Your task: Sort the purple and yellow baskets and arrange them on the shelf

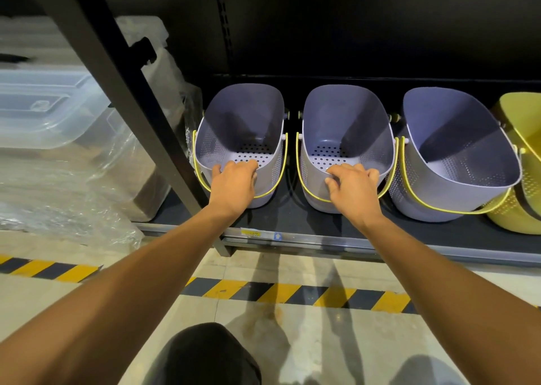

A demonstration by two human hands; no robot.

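Bare limbs, black cloth
The left hand [234,182] and right hand [352,185] were seen bare; a knee [202,355] was covered in black.

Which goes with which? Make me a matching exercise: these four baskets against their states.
1. leftmost purple basket
2. middle purple basket
3. third purple basket
4. yellow basket

a. cut off at the view's right edge
b. left hand grips its front rim
c. tilted, untouched by hands
d. right hand grips its front rim

Pairs: 1-b, 2-d, 3-c, 4-a
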